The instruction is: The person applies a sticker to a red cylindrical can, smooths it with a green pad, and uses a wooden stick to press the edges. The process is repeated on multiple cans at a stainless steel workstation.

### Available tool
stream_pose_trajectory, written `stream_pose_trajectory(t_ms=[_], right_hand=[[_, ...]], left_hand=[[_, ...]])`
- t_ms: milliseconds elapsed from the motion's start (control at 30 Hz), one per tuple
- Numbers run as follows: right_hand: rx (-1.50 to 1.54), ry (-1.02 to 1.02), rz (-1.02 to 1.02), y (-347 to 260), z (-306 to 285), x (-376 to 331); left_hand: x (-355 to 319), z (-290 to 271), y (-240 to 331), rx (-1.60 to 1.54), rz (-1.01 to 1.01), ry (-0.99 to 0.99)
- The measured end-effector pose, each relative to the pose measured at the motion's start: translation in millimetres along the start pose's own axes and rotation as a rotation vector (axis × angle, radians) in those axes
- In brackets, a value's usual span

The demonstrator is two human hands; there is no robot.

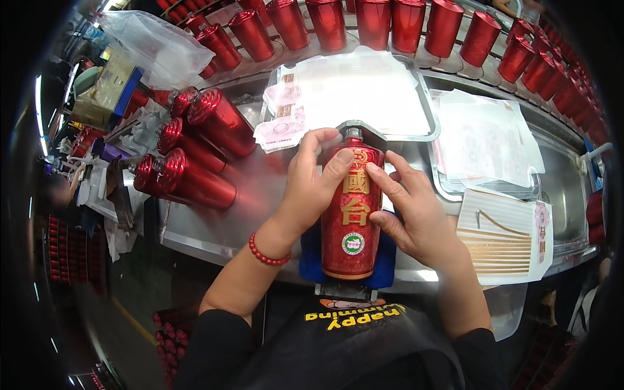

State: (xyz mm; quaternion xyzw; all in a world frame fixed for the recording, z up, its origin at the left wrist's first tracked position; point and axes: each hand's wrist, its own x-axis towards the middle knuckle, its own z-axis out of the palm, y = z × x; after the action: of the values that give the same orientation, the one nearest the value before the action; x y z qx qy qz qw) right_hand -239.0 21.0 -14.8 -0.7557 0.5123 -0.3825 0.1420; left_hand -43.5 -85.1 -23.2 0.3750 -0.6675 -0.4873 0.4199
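Note:
A red bottle (335,227) lies in front of me, neck away from me, on a blue padded rest (386,257). Raised gold characters run down its front, with a gold emblem at the shoulder and a round green-and-white sticker lower down. My left hand (313,182) curls around the upper left side, its thumb pressing beside the emblem. From the right, my right hand (416,211) touches the bottle, index fingertip at the emblem and thumb lower on the side. A dark angular stop (372,132) surrounds the neck. Any small piece under the fingertips is hidden.
Several red bottles (201,182) lie at the left; a row of upright ones (326,26) lines the far side. A metal tray (426,104) holds white sheets. At right are more sheets (484,140) and a card with gold strips (497,250). A plastic bag (156,45) sits far left.

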Motion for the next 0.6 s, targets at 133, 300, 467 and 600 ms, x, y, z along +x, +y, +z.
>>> stream_pose_trajectory(t_ms=[133, 300, 467, 600], right_hand=[[-0.111, 0.122, -0.122, 6, -21, 12], [-0.059, -0.244, -0.181, -13, -47, 81], [-0.333, -0.038, -0.317, 9, -34, 120], [-0.369, -0.036, -0.659, -36, -6, 60]], left_hand=[[-26, -6, 8, 0.191, 0.128, -0.048], [-37, -3, 6, 0.298, 0.129, -0.036], [-46, -5, -3, 0.080, 0.186, -0.010], [-76, -14, -5, -0.131, 0.096, 0.031]])
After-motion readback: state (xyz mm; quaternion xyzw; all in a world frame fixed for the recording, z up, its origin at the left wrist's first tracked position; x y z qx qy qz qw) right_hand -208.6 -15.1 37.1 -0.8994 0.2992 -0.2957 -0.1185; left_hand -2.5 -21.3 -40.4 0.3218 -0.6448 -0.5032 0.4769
